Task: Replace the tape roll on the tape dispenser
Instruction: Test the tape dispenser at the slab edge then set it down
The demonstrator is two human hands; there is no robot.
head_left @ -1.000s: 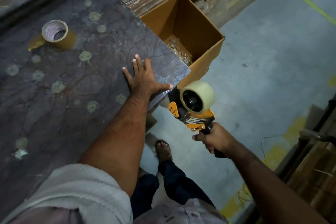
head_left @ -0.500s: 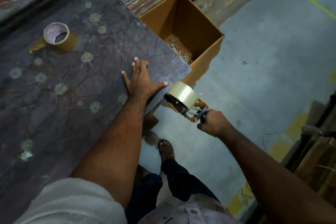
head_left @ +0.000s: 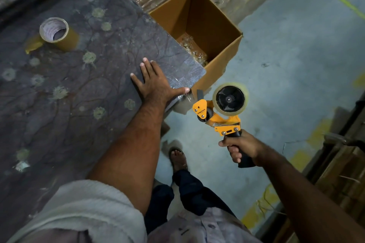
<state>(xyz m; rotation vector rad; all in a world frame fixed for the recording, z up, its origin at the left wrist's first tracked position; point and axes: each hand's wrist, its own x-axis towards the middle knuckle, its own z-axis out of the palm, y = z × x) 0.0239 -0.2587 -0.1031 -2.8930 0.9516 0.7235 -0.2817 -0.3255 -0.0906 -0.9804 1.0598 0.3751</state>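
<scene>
At the right of centre of the frame the light, rigid tape dispenser is gripped by its black handle in the right hand, its clear roll best grasped around the rim, while the left hand is laid flat, holding nothing, on the bench.

table | brown tape roll | left hand flat near corner

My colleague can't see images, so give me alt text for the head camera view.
A person's right hand holds an orange tape dispenser, loaded with a clear tape roll, over the floor, while the left hand lies flat on a dark table. A brown tape roll sits on the table; an open cardboard box stands beyond.
</scene>
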